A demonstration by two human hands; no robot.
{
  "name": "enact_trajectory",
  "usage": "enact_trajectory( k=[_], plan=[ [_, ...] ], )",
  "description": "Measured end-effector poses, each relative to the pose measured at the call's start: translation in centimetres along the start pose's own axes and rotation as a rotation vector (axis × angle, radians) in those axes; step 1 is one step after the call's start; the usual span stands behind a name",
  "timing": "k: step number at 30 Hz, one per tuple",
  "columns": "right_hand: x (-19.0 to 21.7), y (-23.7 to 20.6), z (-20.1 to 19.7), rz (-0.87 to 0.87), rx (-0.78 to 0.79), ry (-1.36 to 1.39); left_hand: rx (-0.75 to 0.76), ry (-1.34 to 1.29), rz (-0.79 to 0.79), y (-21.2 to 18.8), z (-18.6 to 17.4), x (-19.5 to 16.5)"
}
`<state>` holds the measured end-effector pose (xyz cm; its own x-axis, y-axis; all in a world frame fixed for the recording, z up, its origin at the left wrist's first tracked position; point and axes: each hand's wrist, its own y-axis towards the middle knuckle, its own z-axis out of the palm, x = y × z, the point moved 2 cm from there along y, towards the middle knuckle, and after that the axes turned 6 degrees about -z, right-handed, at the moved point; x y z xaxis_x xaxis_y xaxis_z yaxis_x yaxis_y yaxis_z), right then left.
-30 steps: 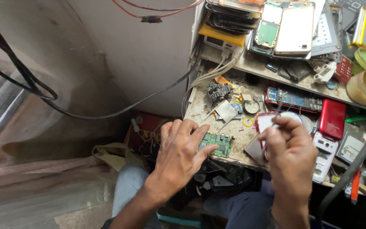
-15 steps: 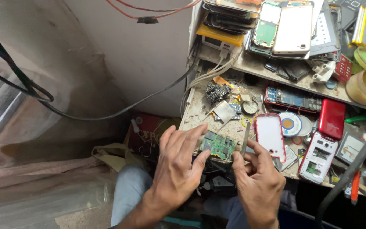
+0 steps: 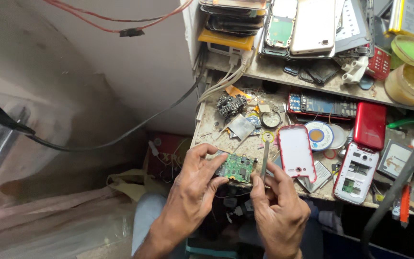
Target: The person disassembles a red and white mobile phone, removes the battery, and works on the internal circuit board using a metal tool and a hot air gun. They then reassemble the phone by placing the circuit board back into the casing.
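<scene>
Pinching a small green circuit board (image 3: pixel 238 167) by its left edge, the left hand (image 3: pixel 192 192) holds it just above the near edge of the cluttered workbench (image 3: pixel 216 134), thumb at the board's lower left corner and fingers curled over its upper left. The right hand (image 3: pixel 276 211) is closed around a slim metal tool (image 3: pixel 265 156), tweezers by the look of it, whose handle stands up past the board's right edge; where the tip sits is hidden.

The board looks light, thin and stiff, but fragile: its face is crowded with tiny parts, so the safest grip is by the bare edges, as the left hand does, never flat across the components. It would likely slip from a loose pinch.

Just right of the tool lies a white phone back cover with a red rim (image 3: pixel 295 153), beside it a round solder reel (image 3: pixel 319 135), a red phone (image 3: pixel 370 125) and an opened white handset (image 3: pixel 356 172). A shelf (image 3: pixel 274 76) above carries stacked phone shells.

Compared with a second ago, the right hand has left the red-rimmed cover, which now lies free on the bench, and has come down and left to meet the board with the tool. The left hand has stayed on the board throughout.
</scene>
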<state>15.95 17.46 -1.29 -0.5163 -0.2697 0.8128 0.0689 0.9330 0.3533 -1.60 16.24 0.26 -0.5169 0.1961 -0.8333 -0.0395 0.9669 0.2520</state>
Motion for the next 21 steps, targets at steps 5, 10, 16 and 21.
enact_trajectory(
  k=[5,10,16,21],
  plan=[
    [-0.6,-0.1,0.0,-0.009,-0.015,0.024,-0.012,0.005,-0.01,0.3,0.6,0.2],
    [-1.1,0.0,0.2,-0.031,-0.046,0.025,-0.001,0.002,-0.055,0.5,0.6,0.1],
    [-1.8,-0.1,0.7,-0.044,-0.077,0.07,-0.022,-0.029,-0.07,0.9,0.6,0.0],
    [-2.5,-0.3,0.5,-0.009,-0.051,0.12,-0.03,-0.031,-0.111,1.0,0.8,0.2]
  ],
)
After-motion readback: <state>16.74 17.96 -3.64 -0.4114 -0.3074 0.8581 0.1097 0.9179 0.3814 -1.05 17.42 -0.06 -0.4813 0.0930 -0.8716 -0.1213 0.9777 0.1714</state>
